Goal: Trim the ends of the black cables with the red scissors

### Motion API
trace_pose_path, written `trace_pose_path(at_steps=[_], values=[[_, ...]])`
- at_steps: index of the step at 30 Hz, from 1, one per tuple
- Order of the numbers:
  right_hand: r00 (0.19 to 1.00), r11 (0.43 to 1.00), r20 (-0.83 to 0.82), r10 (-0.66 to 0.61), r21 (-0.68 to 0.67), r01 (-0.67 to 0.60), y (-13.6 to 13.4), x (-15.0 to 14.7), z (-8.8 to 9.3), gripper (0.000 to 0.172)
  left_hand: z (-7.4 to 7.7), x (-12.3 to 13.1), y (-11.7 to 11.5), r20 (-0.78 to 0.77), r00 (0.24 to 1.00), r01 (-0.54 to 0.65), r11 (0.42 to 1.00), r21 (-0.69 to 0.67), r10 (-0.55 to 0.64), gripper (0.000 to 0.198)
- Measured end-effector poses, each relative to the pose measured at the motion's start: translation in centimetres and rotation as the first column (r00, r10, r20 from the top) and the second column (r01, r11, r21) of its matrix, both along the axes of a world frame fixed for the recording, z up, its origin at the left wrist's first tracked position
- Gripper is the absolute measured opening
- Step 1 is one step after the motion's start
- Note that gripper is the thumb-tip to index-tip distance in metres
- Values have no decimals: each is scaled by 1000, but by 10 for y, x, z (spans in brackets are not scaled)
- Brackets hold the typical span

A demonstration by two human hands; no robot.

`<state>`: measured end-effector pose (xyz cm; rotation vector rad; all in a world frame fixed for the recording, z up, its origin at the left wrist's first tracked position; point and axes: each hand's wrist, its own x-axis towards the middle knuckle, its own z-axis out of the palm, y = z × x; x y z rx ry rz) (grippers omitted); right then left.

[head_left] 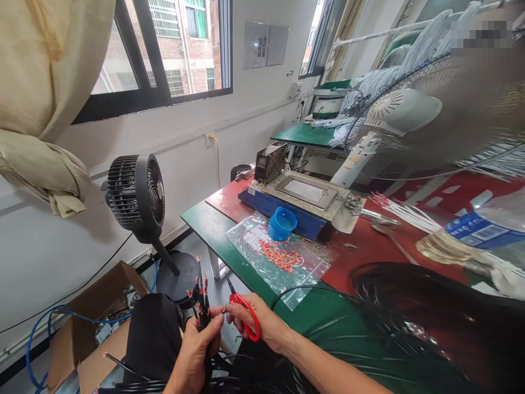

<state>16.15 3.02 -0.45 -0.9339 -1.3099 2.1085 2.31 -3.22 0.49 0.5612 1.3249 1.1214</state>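
Note:
My left hand (200, 339) is closed around a bunch of black cables (204, 301), whose split ends with reddish wires stick up above the fingers. In my right hand (250, 317) is a pair of red-handled scissors (256, 325), its dark blades pointing up and to the left. The thumb and fingertips of both hands nearly meet beside the cable bunch; whether they pinch a small piece there I cannot make out. More black cables (139, 386) lie across the lap below my hands.
A clear bag (305, 293) with small red and yellow pieces and a blue cup (282, 223) lies on the table. Behind stands a blue-sided heating unit (303, 219). Coiled black cable (410, 317) fills the right. A black fan (137, 197) and an open carton (68, 339) stand left.

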Motion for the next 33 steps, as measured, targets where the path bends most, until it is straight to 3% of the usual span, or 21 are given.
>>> trace_pose_path(at_steps=[10, 20, 33], values=[[998, 999, -37, 43, -28, -44, 0, 1, 0, 43, -7, 0, -3, -24, 1000, -3, 1000, 9, 3, 24], [992, 981, -105, 64, -176, -82, 3, 4, -1, 37, -7, -1, -6, -30, 994, 103, 993, 65, -101, 24], [995, 975, -62, 79, -203, -90, 4, 5, 0, 39, -8, 0, -6, -13, 988, 157, 984, 87, -156, 23]])
